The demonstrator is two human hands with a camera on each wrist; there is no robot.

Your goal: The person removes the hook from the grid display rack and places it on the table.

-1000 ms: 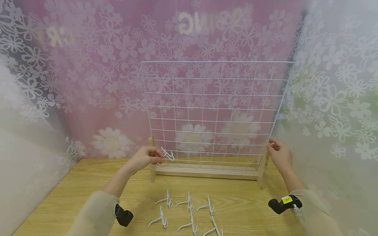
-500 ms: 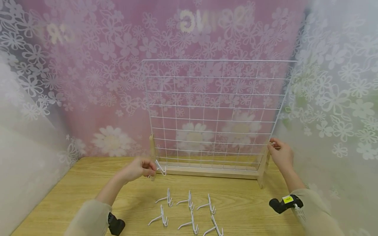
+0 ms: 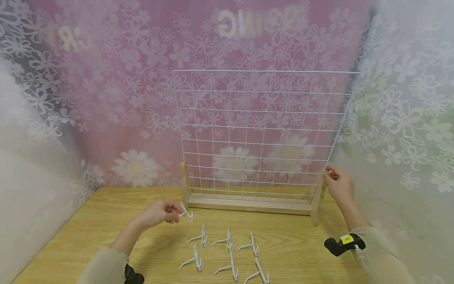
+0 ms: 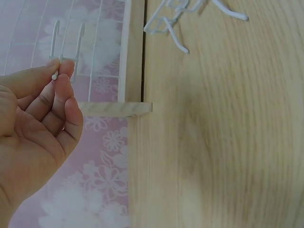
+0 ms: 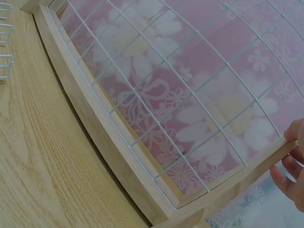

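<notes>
My left hand (image 3: 161, 213) pinches a white wire hook (image 3: 187, 214) between thumb and fingers, low over the table at the left of the rack. In the left wrist view, the stem end of that hook pokes out between the fingertips and its two curved prongs (image 4: 56, 40) point away. A white wire grid panel (image 3: 262, 72) stands upright in a wooden base (image 3: 248, 207). At the right side, my right hand (image 3: 340, 187) grips the top of the wooden upright, seen close in the right wrist view with the fingers (image 5: 282, 183) on the wood (image 5: 251, 179).
Several more white hooks lie in two rows on the wooden table (image 3: 88, 232) in front of the base, one front hook (image 3: 232, 268) among them. A flowered pink curtain (image 3: 134, 98) hangs behind, with pale flowered sheets at both sides.
My left hand has moved down and to the left, away from the grid's lower left, carrying the hook with it. My right hand has stayed on the upright.
</notes>
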